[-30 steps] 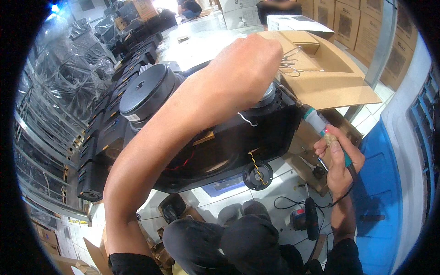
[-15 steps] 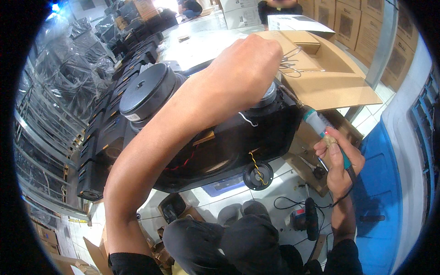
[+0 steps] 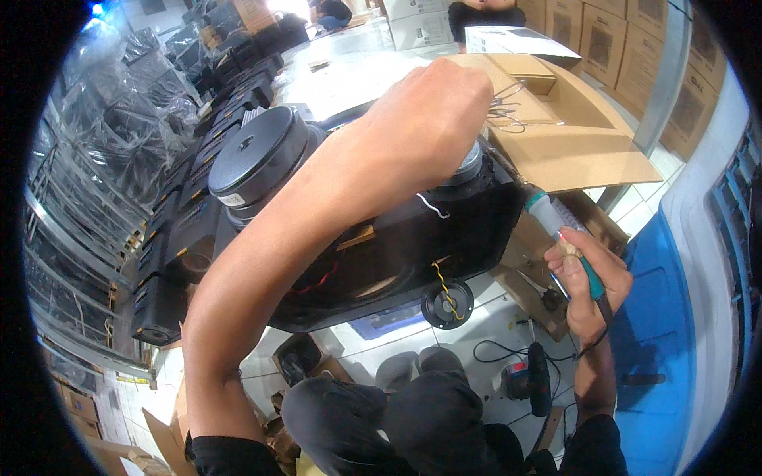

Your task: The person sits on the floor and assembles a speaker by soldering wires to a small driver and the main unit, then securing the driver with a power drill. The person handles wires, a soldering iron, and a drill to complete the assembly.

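My left arm reaches across a black speaker cabinet (image 3: 413, 250), and my left hand (image 3: 448, 111) is closed at its far side, the fingertips hidden. Loops of thin grey solder wire (image 3: 508, 111) stick out beside that fist. In my right hand (image 3: 591, 278) is a soldering iron (image 3: 548, 213) with a pale and green handle, its front end angled up toward the cabinet's right edge. A large round speaker magnet (image 3: 262, 155) rises on the cabinet's left part; another round driver (image 3: 470, 166) is partly covered by my left wrist. A white wire (image 3: 432, 206) lies near it.
A small round speaker (image 3: 447, 304) hangs on a yellow wire at the cabinet's near side. An open cardboard box (image 3: 587, 151) stands behind right, a blue plastic panel (image 3: 659, 341) at right. A power drill (image 3: 532, 379) and black cable lie on the tiles. Other people sit far back.
The soldering iron and my right hand have shifted down very slightly. My left hand stays almost in place by the wire loops.
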Demonstrator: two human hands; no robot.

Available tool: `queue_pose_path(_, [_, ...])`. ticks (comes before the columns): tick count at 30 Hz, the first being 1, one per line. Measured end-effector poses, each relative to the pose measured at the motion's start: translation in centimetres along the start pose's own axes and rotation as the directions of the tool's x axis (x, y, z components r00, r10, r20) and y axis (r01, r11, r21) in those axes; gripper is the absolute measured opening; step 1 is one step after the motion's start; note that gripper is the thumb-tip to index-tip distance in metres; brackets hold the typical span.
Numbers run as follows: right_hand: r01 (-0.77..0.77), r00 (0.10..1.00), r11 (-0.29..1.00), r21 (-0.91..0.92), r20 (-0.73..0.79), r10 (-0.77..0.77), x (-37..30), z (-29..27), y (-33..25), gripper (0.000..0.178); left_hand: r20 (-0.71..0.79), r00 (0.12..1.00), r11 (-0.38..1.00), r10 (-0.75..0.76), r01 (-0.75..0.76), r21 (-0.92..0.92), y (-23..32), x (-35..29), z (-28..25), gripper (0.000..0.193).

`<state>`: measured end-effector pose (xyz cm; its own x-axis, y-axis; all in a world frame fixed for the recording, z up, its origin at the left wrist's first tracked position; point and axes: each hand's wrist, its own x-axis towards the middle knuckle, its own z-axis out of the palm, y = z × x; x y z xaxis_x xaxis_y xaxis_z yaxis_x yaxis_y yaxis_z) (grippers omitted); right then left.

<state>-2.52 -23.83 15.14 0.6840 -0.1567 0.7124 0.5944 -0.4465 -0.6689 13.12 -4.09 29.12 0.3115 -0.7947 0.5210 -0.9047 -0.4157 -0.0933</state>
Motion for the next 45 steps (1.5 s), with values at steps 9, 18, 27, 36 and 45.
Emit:
queue_pose_path(9, [0.034, 0.999, 0.999, -0.025, 0.006, -0.034, 0.2, 0.0, -0.2, 0.027, 0.006, 1.000, 1.000, -0.011, 0.011, -0.015, 0.1, -0.1, 0.0, 0.014])
queue_pose_path(18, [0.036, 0.999, 0.999, -0.041, 0.003, -0.036, 0.1, 0.0, -0.1, 0.028, -0.049, 0.999, 1.000, 0.005, -0.007, -0.029, 0.1, -0.3, 0.3, 0.014])
queue_pose_path(27, [0.030, 0.999, 0.999, -0.016, -0.009, -0.031, 0.1, 0.1, 0.0, 0.028, -0.025, 0.999, 0.999, -0.025, 0.024, -0.024, 0.6, 0.0, 0.4, 0.012])
queue_pose_path(36, [0.040, 0.999, 0.999, -0.028, -0.001, -0.040, 0.2, 0.0, -0.1, 0.028, 0.013, 0.999, 0.999, -0.035, 0.035, -0.012, 0.9, 0.2, 0.3, 0.012])
queue_pose_path(45, [0.003, 1.000, 1.000, -0.031, -0.010, -0.003, 0.1, 0.0, -0.3, 0.029, 0.000, 0.998, 0.998, -0.062, 0.062, -0.007, 1.1, -0.1, 0.2, 0.012])
